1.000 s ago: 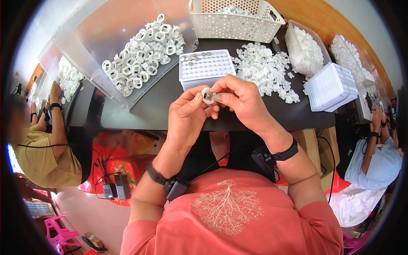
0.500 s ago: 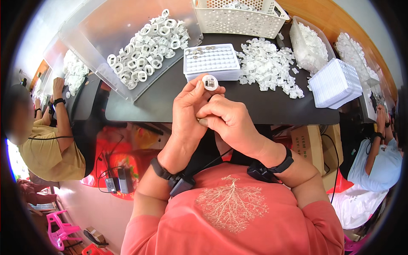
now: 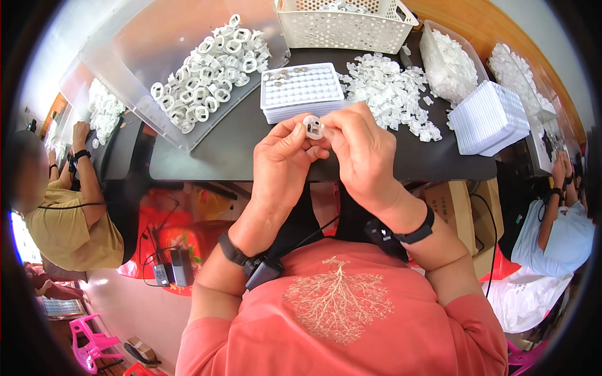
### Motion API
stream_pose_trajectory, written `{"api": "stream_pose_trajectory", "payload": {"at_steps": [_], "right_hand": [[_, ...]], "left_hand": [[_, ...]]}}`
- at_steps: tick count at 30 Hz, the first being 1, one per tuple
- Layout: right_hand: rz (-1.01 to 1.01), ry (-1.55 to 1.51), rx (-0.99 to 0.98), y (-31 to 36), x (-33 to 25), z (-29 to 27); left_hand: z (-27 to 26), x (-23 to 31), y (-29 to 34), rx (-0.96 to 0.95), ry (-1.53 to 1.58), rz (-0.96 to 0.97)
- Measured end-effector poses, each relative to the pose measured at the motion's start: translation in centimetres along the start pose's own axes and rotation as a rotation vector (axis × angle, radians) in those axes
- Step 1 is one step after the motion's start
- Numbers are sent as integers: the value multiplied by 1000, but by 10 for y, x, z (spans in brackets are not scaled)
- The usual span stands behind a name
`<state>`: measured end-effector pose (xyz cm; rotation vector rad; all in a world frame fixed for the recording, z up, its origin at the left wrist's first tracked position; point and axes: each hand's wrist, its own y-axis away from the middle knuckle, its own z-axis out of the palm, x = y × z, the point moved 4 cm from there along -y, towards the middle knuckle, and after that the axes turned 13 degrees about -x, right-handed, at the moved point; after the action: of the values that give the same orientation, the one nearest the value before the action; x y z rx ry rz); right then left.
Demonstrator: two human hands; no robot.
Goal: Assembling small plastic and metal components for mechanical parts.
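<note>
Your left hand and your right hand meet in front of your chest, fingertips pressed together around one small white ring-shaped part; both hands are narrowed to a pinch on it, the left thumb and forefinger gripping its left side and the right fingers closing on its right edge, so the part sits at the very top of the two hands with its open centre facing you. Each wrist carries a dark band, and a small black device hangs at your left wrist with a cable running off it. Just beyond your fingertips, on the dark table, lies a white tray with rows of small pockets, a few pockets along its far edge filled with dark pieces. Beyond your right hand and a little to its right spreads a loose heap of small white pieces; farther right of that hand stands a stack of white trays. Beyond your left hand and to its left, a clear plastic bin holds a pile of white rings. Farthest out, past both hands, sits a white perforated basket. Other people sit well off on either side of you.
</note>
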<state>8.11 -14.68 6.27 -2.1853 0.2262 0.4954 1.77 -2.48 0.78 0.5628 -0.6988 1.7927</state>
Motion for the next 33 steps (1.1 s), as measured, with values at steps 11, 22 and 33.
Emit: {"api": "stream_pose_trajectory", "payload": {"at_steps": [11,22,33], "right_hand": [[230,-536,-141,-2,26,6],[598,-1003,-233,4,31,5],[650,-1113,-219,14,44,-2]], "left_hand": [[-6,-3,3,-18,-43,-7],[1,-6,7,-16,-142,-28],[13,-15,4,-66,-151,-30]]}}
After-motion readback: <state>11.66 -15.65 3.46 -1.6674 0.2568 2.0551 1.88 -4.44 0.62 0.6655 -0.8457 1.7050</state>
